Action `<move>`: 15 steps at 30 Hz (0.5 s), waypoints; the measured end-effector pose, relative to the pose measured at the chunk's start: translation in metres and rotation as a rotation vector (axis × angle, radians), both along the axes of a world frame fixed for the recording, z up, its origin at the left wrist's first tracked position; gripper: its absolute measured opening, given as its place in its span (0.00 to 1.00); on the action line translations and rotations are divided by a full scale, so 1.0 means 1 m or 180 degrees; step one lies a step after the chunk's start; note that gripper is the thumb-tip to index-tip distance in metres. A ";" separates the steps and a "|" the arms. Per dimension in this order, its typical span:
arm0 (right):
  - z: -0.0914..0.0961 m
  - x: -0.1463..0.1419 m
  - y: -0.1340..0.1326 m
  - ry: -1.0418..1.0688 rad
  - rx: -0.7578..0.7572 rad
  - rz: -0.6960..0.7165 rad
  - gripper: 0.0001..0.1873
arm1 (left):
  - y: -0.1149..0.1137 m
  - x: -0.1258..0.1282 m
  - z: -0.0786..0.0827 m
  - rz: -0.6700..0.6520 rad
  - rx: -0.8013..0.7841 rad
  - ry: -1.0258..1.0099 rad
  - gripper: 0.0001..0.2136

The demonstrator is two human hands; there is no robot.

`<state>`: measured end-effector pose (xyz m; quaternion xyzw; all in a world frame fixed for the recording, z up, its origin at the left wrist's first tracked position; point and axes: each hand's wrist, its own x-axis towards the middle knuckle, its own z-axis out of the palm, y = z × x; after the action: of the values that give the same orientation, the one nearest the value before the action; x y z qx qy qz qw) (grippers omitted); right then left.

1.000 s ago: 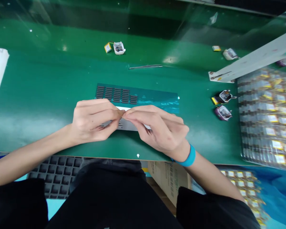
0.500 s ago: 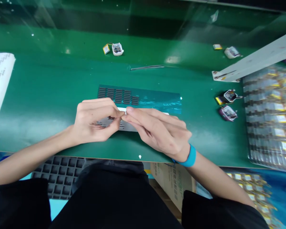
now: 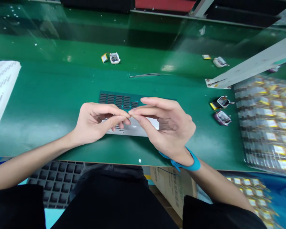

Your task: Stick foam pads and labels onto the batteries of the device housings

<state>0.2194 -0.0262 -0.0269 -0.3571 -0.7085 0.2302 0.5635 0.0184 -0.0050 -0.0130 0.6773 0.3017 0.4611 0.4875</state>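
My left hand [image 3: 91, 124] and my right hand [image 3: 173, 125] meet at the fingertips above the bench, each with thumb and forefinger pinched. Whatever lies between the tips is too small to make out. The right hand's other fingers are partly spread, and a blue band [image 3: 194, 163] circles that wrist. Beneath the hands lies a white printed sheet [image 3: 135, 129], partly covered by them. Just behind it is a blue-green sheet with rows of small dark strips [image 3: 118, 100]. Tweezers [image 3: 145, 75] lie farther back, beyond them a white casing [image 3: 114, 58] wired to a small battery [image 3: 104, 58].
At the right stand stacked clear trays [image 3: 264, 127] of battery-like parts, beside a slanting white post [image 3: 250, 65]. A black casing [image 3: 223, 101] and a purple casing [image 3: 222, 118] lie near them. White printed sheets [image 3: 3, 92] are at the left. Below the bench edge is a black compartment tray [image 3: 59, 181].
My right hand has turned, showing more of its palm, with its fingers more spread. Both hands remain tip to tip, now slightly farther right over the sheet. The camera view has shifted.
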 end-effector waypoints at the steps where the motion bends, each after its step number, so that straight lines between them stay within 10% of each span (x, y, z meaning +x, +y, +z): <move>1: 0.000 0.000 0.000 0.0024 -0.0106 0.0019 0.20 | 0.000 0.000 0.001 -0.0022 -0.0030 0.0018 0.05; 9: 0.004 -0.001 0.002 0.0553 -0.0963 0.0242 0.14 | -0.001 -0.001 0.001 -0.0046 -0.0179 0.0107 0.05; 15: 0.003 0.008 0.015 0.1542 -0.2395 0.1396 0.10 | -0.001 0.000 -0.003 0.0211 -0.0187 0.0054 0.03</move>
<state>0.2272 -0.0107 -0.0238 -0.3145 -0.4835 0.6593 0.4823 0.0180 -0.0062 -0.0161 0.6563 0.3415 0.4621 0.4890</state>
